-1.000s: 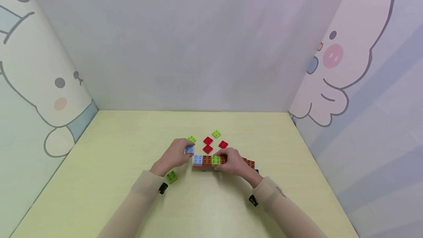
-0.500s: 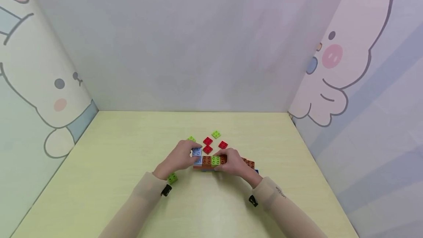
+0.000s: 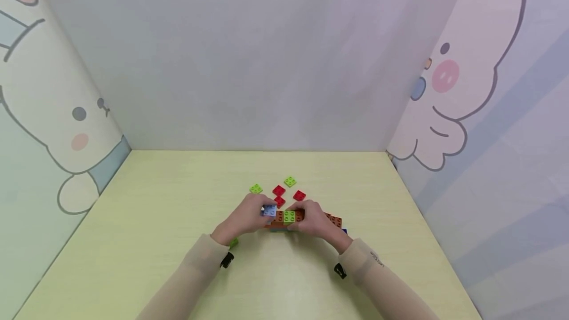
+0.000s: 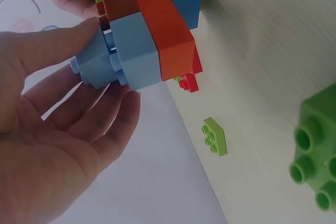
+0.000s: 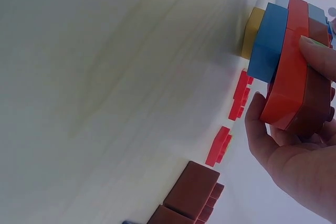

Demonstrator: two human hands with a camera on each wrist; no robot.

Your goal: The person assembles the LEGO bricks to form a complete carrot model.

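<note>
Fingers point(image 4: 118, 124) of the left hand point(image 3: 245, 215) pinch a pale blue block point(image 3: 269, 210) over one end of a stack point(image 4: 160, 22); the right hand point(image 3: 315, 220) grips the stack. The left wrist view shows a gap between, hidden from the head view.

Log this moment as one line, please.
left grip: pinches light-blue brick at end of stack, not fully seated | right grip: holds stack | red plates: on table

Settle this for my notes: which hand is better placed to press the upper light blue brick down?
Probably the left hand: it pinches the upper light blue brick over the lower light blue brick, whose studs show between them. The right hand grips the built stack, so it seems suited to steadying.
</note>
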